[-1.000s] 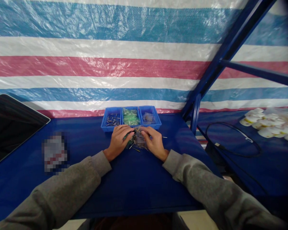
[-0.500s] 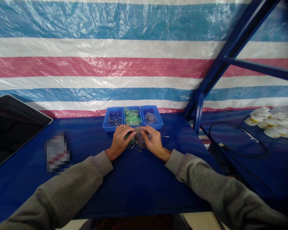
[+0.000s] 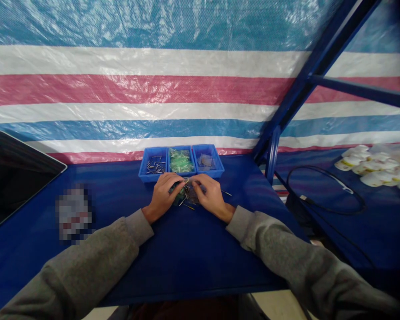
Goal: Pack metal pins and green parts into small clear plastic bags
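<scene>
One slim rod [image 3: 226,193] at the right hand [image 3: 209,192]'s outer side now slants more. Left hand [image 3: 165,192]: fingers curled over one parts pile [image 3: 190,196]; grip cannot be told. Right hand: likewise, opposite. Apparent step: manipulating small pieces, calling for fingertip precision. Beyond both hands: three blue bins [image 3: 152,178].

Backdrop: creased plastic tarp [image 3: 173,89], blue/white/red stripes. Left part of blue tabletop [image 3: 193,262]: dark flat screen [image 3: 16,178] with pale rim, pixelated item [image 3: 74,213] near it, can't ID. Right: blue metal frame [image 3: 306,83], diagonal post plus crossbar. Past it, black cable [image 3: 343,214] loosely looped, then white-and-yellow pieces [image 3: 376,178] bunched by clear plastic [image 3: 396,155], too blurry to name
</scene>
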Motion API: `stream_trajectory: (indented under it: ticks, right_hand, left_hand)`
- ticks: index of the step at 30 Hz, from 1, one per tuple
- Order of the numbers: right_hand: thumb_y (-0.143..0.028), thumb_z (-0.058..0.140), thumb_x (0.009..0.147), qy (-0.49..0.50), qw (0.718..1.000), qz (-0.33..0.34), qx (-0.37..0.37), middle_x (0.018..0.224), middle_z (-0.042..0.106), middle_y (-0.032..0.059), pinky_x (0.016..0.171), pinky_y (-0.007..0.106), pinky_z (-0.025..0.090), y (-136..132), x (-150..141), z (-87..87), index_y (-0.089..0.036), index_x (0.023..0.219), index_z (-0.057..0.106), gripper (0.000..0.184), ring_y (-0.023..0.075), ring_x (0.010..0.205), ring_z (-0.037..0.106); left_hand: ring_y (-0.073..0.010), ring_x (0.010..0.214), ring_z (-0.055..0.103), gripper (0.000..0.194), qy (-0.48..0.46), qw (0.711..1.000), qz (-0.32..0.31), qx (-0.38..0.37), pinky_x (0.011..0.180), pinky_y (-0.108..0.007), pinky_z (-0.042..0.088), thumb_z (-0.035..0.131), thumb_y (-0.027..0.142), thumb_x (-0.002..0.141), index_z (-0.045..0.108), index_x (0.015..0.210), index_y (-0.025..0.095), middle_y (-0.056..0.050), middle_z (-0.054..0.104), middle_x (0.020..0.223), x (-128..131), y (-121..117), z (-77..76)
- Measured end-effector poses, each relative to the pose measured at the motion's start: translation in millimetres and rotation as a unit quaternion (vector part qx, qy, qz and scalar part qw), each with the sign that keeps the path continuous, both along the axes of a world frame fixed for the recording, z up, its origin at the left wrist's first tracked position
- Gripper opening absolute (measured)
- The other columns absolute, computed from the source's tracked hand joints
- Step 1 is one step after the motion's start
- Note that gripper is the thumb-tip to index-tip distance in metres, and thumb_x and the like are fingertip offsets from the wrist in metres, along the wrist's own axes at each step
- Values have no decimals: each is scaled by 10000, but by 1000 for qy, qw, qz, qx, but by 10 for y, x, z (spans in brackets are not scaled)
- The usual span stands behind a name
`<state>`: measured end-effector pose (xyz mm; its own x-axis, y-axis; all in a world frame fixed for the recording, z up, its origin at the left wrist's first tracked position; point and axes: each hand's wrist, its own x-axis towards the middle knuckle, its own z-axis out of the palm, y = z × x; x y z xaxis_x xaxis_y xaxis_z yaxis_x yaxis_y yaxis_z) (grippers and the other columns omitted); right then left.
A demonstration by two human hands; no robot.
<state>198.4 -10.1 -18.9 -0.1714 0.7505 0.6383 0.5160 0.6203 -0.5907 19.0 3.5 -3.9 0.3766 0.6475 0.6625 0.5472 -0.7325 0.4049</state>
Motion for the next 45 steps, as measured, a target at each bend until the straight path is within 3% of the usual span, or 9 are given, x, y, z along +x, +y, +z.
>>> stream_trajectory:
  ticks: [8,17,26,34,41,45]
  right_hand:
    - [-238,445,878,-1,999,-32,-3,844,611,61,749,294,477,-14,15,-15,-193,956,651,225,167,799,581]
    - [-233,412,890,25,999,3,-38,919,686,24,739,257,484,-10,17,-16,-200,997,644,258,152,776,639]
    - [-187,421,856,-14,998,-48,-34,814,688,26,691,254,483,64,-42,-70,-197,972,631,240,162,707,644]
    - [-183,398,873,19,999,-18,-27,891,685,28,754,258,484,-5,-12,-9,-192,971,630,252,151,781,643]
    - [-249,444,875,12,999,36,-1,1039,653,72,859,300,467,-43,42,17,-167,1108,582,283,179,952,611]
    - [-223,370,916,33,998,46,-3,987,655,54,844,288,462,-86,75,70,-187,1062,607,281,156,924,603]
  left_hand:
    - [-186,906,557,133,-8,1000,-18,-11,851,-363,452,508,259,862,591,934,182,-61,628,907,5,-4,-7]
    - [-177,890,555,137,0,1000,-22,-21,828,-345,462,510,252,860,588,942,175,-62,620,906,6,-5,-16]
    - [-179,862,557,139,4,1000,-7,-20,804,-339,461,501,265,863,585,931,176,-59,616,885,34,5,-28]
    - [-186,897,554,144,9,999,-7,-30,837,-348,450,505,256,860,587,948,177,-66,620,917,9,0,-22]
    - [-188,906,558,160,18,998,-12,-51,836,-345,454,490,260,868,577,974,178,-69,611,935,13,5,-5]
    - [-191,918,555,171,24,998,-19,-46,842,-348,449,498,256,865,572,999,179,-70,614,955,11,5,-23]
